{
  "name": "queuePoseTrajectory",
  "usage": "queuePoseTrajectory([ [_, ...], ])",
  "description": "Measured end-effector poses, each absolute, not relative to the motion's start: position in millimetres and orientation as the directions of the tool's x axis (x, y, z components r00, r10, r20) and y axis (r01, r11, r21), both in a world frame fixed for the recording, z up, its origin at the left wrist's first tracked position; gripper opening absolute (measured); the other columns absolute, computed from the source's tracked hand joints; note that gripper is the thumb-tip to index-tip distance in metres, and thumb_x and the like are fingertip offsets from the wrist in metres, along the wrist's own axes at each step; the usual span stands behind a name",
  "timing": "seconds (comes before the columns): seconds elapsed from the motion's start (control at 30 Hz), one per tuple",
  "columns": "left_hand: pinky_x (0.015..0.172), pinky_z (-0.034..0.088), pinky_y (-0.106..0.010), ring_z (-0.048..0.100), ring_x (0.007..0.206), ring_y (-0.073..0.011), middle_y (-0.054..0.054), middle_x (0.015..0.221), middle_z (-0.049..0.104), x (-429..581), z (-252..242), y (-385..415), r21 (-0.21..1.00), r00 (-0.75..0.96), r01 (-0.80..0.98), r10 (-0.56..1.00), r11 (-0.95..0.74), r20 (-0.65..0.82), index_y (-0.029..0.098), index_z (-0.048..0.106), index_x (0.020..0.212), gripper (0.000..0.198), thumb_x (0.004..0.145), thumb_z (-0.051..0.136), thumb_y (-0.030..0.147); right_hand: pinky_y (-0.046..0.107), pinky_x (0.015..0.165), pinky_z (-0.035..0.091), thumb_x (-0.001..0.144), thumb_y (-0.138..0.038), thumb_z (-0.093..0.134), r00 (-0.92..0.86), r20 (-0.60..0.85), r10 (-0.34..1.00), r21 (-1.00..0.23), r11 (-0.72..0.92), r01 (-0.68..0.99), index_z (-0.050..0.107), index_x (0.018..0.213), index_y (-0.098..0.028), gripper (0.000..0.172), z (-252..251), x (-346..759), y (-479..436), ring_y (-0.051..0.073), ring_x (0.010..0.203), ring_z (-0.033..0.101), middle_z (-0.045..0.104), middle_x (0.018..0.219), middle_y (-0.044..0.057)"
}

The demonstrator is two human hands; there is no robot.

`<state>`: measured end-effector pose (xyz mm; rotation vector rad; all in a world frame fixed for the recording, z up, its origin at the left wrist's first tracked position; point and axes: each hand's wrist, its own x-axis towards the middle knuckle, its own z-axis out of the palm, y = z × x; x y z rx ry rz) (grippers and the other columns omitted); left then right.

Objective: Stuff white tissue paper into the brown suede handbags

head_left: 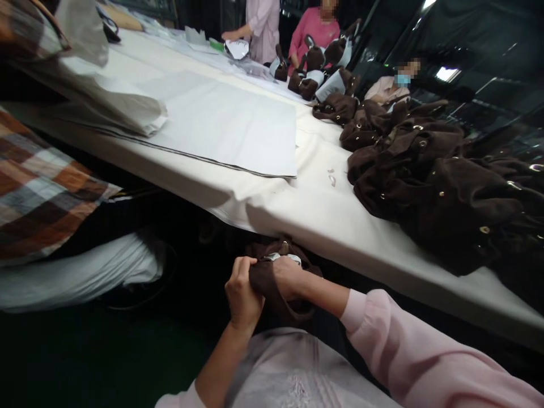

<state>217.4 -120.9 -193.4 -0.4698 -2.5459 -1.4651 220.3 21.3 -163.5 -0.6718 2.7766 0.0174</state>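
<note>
Brown suede-like cloth makes up the small bag (272, 277) that both hands hold just below the near edge of the counter (323, 209), over the person's lap. It looks soft and light: it bunches and folds under the grip rather than keeping a shape, so it likely sags wherever it is not supported. The nap should give good friction, not slip. A loop of strap (297, 310) hangs beneath it, and a pale lining or paper stuffing shows at its top; the firmer seams, the strap and the mouth seem the surest places to take hold, while the metal fittings may scratch if dragged.

The left hand (243, 294) is closed in a fist, fingers (242, 266) pressed together around a fold of the bag's left side. The right hand (289, 276) lies over the bag's top, fingers curled down onto the cloth; their tips are hidden, so the exact pinch cannot be told.

On the counter, up and right of the bag, lies a heap of matching brown bags (433, 175) with brass studs. Up and left of the bag lies a large white sheet (229, 122). Further beyond, other people stand by more bags (314, 71).
</note>
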Motion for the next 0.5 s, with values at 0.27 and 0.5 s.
queuePoseTrajectory([
  [0.27,0.07,0.046,-0.028,0.062,0.078,-0.0188,-0.002,0.092,0.059,198.1,-199.5,-127.0,0.847,-0.952,0.304,0.108,0.437,0.286,0.022,0.055,0.093,0.016,0.079,0.054,0.013,0.031,0.1,0.042,0.094,-0.02,0.049,-0.866,0.075,-0.494,-0.287,0.821,-0.493,0.061,0.107,-0.011,0.02,-143.7,243.9,25.4,0.02,0.11,0.053,0.062,0.114,0.011],
  [0.5,0.067,0.047,-0.026,0.063,0.079,-0.019,-0.002,0.093,0.061,204.3,-200.8,-110.7,0.844,-0.947,0.318,0.107,0.431,0.303,0.023,0.056,0.092,0.019,0.078,0.051,0.011,0.04,0.092,0.043,0.088,-0.03,0.057,-0.842,0.023,-0.539,-0.057,0.84,-0.539,0.062,0.1,-0.012,0.022,-175.4,244.6,34.0,0.023,0.098,0.055,0.065,0.102,0.011],
])
